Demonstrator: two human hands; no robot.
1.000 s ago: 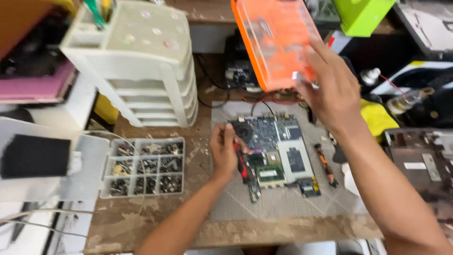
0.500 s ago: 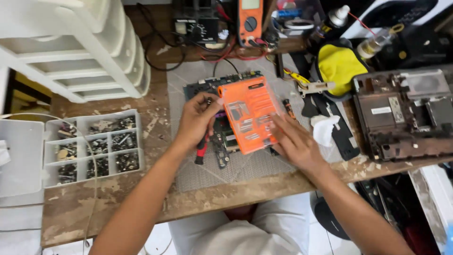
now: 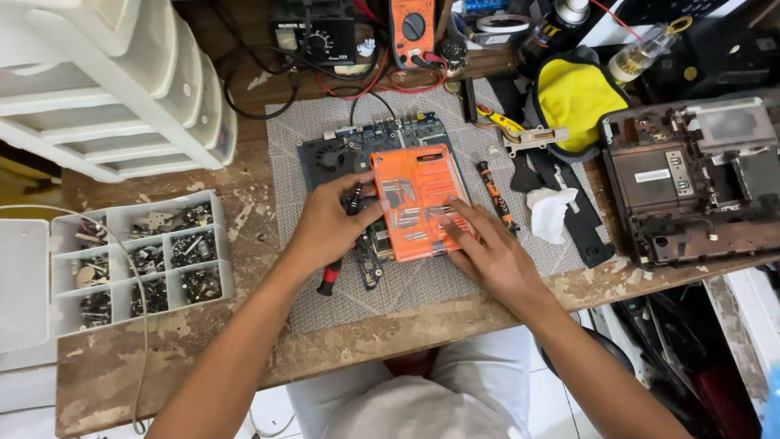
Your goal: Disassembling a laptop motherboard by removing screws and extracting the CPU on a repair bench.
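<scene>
An orange plastic bit case (image 3: 418,199) lies flat on a dark laptop circuit board (image 3: 345,150) in the middle of a grey mesh mat (image 3: 422,289). My left hand (image 3: 329,223) rests at the case's left edge and grips a red and black screwdriver (image 3: 331,276), whose handle sticks out below the palm. My right hand (image 3: 487,252) lies on the case's lower right corner with its fingers spread over the lid.
A clear compartment box of screws (image 3: 142,260) sits at the left, white stacked drawers (image 3: 114,89) behind it. A second screwdriver (image 3: 494,191), a white tissue (image 3: 548,213) and an open laptop chassis (image 3: 691,183) are at the right. A multimeter (image 3: 412,28) stands at the back.
My right hand brought the orange case down from up high onto the circuit board, and both hands now rest on it. The camera view tilted down and closer.
</scene>
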